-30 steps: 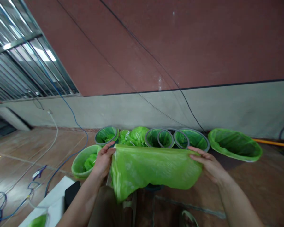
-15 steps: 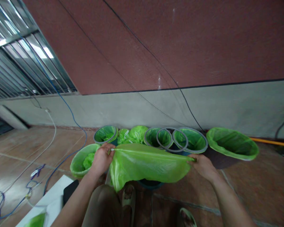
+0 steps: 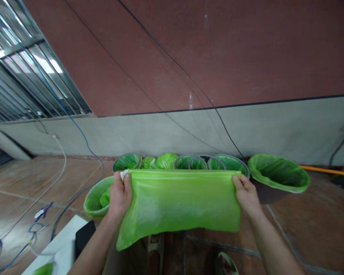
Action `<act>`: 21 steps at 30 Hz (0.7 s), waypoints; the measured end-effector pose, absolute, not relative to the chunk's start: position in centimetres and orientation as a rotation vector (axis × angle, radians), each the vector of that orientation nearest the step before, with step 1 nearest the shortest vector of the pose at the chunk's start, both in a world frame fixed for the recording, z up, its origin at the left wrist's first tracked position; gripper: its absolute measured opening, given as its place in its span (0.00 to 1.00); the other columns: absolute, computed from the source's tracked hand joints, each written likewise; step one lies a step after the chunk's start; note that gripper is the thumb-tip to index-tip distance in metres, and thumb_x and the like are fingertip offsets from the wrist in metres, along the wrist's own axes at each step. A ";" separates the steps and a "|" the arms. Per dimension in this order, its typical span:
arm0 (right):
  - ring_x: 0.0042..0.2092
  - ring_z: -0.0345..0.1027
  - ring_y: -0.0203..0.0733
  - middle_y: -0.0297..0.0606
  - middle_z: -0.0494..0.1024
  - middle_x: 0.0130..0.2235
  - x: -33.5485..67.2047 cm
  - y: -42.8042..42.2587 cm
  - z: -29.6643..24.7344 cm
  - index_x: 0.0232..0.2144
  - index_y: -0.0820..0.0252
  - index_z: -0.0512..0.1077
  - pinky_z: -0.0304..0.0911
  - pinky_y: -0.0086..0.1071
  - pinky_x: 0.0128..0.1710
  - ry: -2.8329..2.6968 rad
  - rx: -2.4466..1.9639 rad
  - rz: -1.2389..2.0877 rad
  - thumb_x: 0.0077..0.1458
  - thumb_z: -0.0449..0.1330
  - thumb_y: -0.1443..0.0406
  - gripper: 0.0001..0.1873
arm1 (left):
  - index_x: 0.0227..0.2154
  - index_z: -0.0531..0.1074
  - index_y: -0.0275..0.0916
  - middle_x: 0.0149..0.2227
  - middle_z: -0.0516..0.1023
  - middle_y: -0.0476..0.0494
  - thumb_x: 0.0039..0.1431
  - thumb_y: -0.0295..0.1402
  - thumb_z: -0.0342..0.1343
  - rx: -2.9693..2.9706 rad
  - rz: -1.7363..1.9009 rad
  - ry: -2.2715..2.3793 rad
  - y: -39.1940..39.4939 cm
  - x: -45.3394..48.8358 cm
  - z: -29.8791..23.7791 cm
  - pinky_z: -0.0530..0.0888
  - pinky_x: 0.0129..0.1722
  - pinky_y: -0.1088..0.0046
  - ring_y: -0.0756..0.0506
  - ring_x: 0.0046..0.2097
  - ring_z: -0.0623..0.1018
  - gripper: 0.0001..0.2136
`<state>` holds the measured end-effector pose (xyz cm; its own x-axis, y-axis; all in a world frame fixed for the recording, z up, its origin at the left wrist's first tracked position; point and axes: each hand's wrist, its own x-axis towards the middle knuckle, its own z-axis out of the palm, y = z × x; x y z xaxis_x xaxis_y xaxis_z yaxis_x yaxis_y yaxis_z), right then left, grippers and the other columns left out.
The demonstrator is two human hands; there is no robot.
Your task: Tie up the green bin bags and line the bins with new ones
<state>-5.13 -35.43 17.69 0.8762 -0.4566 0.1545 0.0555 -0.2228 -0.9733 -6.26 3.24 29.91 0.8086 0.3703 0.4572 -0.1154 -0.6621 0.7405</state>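
Observation:
A green plastic bin bag point(image 3: 180, 202) hangs stretched flat between my two hands, its top edge taut and nearly level. My left hand point(image 3: 120, 194) pinches the left end of that edge, where a bit of white point(image 3: 124, 174) shows at the fingers. At the other end, my right hand point(image 3: 248, 194) grips the top right corner between thumb and fingers. Behind the bag stands a row of bins lined in green; the bag covers their lower parts. Whether the bag is open at the top I cannot tell.
By the wall are a large lined bin point(image 3: 279, 173) on the right, a lined bin point(image 3: 96, 198) on the left and tied green bags point(image 3: 166, 161). A white surface point(image 3: 61, 244) with a black object point(image 3: 84, 236) lies lower left. Blue cable point(image 3: 83, 183) crosses the tiled floor.
My hands have drawn slightly apart and up, pulling the sagging bag straight. It now hangs fuller and flatter, hiding the dark bin seen beneath it before.

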 end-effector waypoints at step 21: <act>0.35 0.71 0.48 0.44 0.79 0.31 -3.6 -36.3 15.2 0.29 0.60 0.73 0.63 0.35 0.35 0.466 -2.048 -0.485 0.50 0.48 0.50 0.22 | 0.44 0.73 0.33 0.35 0.82 0.38 0.45 0.39 0.67 1.401 -0.528 0.360 4.4 -8.1 27.7 0.77 0.42 0.62 0.38 0.38 0.82 0.23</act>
<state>-3.59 -36.28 15.25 0.8490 -0.5061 0.1516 -0.1311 -0.4798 -0.8675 -8.11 4.42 27.70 0.8331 -0.1364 -0.5361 0.5489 0.0841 0.8316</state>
